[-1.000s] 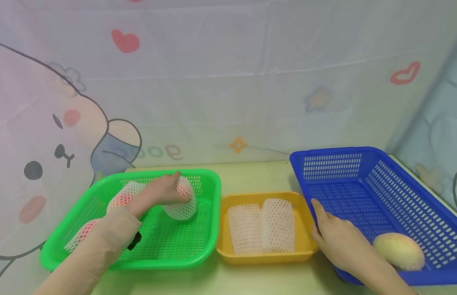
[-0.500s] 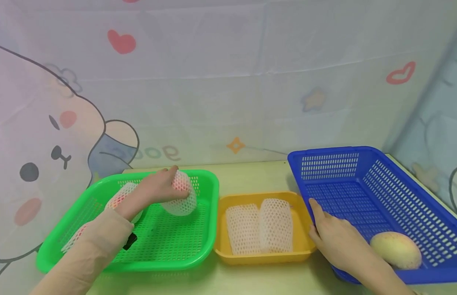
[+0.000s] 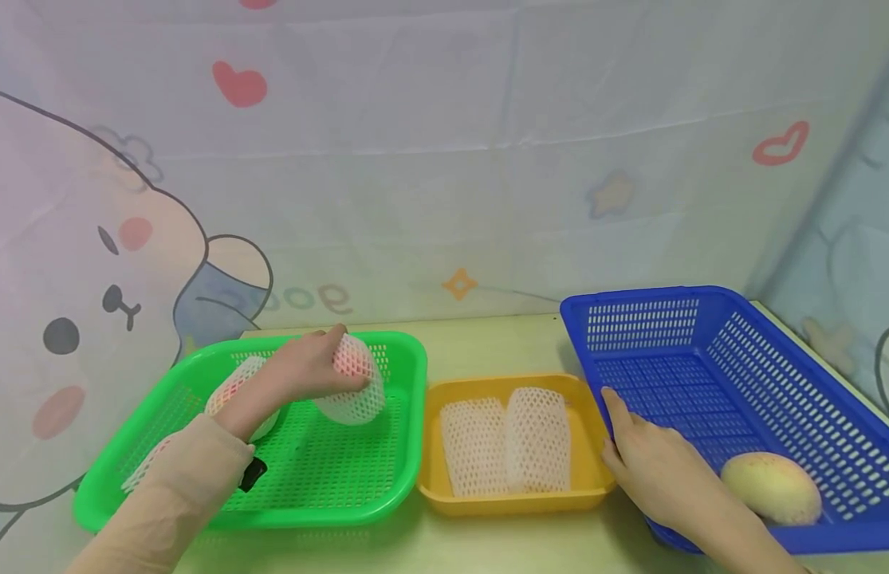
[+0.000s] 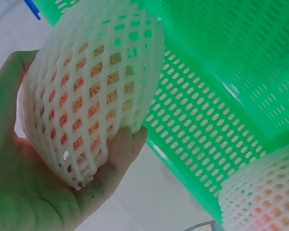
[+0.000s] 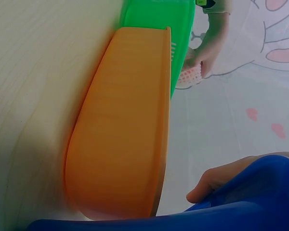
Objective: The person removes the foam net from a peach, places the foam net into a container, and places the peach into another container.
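Note:
Over the right half of the green basket (image 3: 329,516), my left hand (image 3: 311,371) grips a reddish fruit in a white foam net (image 3: 353,402). The left wrist view shows the netted fruit (image 4: 86,96) with thumb and fingers curled round it. The loose end of the net extends past the fruit. On the right, my right hand (image 3: 652,462) holds the left rim of the blue basket (image 3: 645,296), the thumb on the outer side. A bare yellowish oval fruit (image 3: 772,488) lies inside that basket near the front. My left forearm partly hides two other netted fruits.
Between the baskets stands a yellow tray (image 3: 516,505) holding two flat foam nets (image 3: 539,438). Another netted fruit (image 3: 236,387) lies at the green basket's back left. A printed curtain (image 3: 430,159) hangs behind the pale wooden table (image 3: 487,339).
My left hand has raised the netted fruit slightly within the green basket, then stays nearly still. The right hand keeps its place on the blue basket's rim.

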The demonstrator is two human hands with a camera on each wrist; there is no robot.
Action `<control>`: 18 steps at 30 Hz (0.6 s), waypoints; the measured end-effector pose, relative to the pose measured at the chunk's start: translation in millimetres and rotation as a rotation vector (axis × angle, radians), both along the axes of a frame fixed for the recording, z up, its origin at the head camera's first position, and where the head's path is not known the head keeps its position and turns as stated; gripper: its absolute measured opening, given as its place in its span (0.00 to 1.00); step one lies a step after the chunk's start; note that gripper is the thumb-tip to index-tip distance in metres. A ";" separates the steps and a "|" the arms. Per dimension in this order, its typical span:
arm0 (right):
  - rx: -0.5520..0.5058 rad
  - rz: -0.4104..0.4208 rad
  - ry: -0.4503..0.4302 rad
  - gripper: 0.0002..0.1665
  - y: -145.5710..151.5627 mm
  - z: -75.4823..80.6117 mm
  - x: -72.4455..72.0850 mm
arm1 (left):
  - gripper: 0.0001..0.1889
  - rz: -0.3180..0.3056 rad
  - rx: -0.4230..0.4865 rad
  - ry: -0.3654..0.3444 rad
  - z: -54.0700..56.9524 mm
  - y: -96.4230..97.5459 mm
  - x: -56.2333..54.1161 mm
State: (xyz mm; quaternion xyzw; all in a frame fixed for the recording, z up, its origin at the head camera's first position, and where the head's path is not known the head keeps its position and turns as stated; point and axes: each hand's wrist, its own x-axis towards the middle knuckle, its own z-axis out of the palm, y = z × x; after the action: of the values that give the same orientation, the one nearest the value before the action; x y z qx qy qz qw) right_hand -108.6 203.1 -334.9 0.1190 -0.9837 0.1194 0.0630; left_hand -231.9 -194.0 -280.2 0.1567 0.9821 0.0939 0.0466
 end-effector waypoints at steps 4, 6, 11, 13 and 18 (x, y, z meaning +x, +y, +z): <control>0.003 -0.001 0.007 0.35 -0.3 0.0 0.0 | 0.50 0.002 0.018 0.009 3.0 1.2 5.8; 0.003 0.000 0.005 0.35 -0.4 0.0 0.0 | 0.51 0.007 0.027 0.005 5.4 2.4 8.8; 0.006 0.001 -0.002 0.35 -0.2 -0.9 -0.1 | 0.52 0.023 0.055 0.003 10.8 4.9 15.0; 0.006 0.001 0.000 0.35 -0.1 -1.0 -0.2 | 0.51 0.027 0.067 0.014 12.4 5.3 17.3; 0.002 0.001 0.006 0.35 0.3 -0.8 -0.6 | 0.50 0.029 0.090 0.039 15.7 7.4 23.8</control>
State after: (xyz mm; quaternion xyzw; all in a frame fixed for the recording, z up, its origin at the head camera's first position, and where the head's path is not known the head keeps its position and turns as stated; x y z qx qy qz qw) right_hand -109.2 203.4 -335.7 0.1198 -0.9836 0.1179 0.0658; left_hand -208.1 -186.6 -264.5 0.1464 0.9797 0.1356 0.0192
